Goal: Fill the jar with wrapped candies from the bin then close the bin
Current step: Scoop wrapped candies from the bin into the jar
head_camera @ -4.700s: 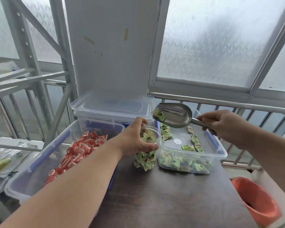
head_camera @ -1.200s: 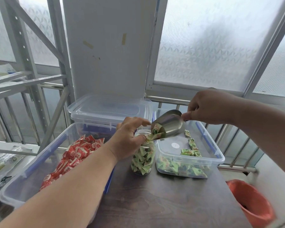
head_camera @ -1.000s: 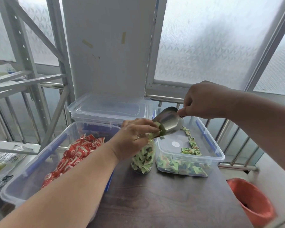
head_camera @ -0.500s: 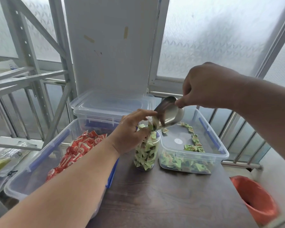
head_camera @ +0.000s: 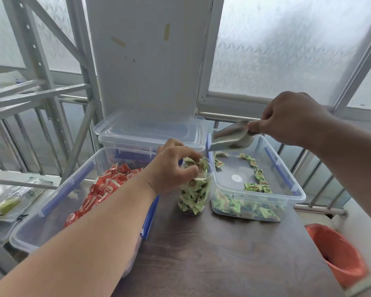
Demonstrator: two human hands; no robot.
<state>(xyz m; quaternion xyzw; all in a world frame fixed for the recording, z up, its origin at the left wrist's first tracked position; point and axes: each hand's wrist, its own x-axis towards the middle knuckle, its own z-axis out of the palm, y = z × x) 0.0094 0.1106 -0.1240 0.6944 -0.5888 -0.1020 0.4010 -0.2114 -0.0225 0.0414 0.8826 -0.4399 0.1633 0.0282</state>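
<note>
A: Dark wood table [head_camera: 223, 254] by frosted windows, railing behind.

B: Jar?

A: Jar [head_camera: 194, 190] upright, long axis vertical, mouth up, between the two bins, packed with green candies [head_camera: 193, 194] almost to the rim. Left hand [head_camera: 171, 168] curled round its top, fingers over the mouth.

B: Right?

A: Right hand [head_camera: 287, 118] pinches the handle of a metal scoop [head_camera: 229, 139], mouth tilted down-left, above the green-candy bin [head_camera: 296, 189]. The scoop's inside can't be seen.

B: Surroundings?

A: Bin open, candies mostly along the near wall. Red-candy bin [head_camera: 51, 200] left, partly hidden by the forearm. Stacked lids [head_camera: 150, 129] behind. Orange bucket [head_camera: 338, 254] lower right, cut off.
</note>
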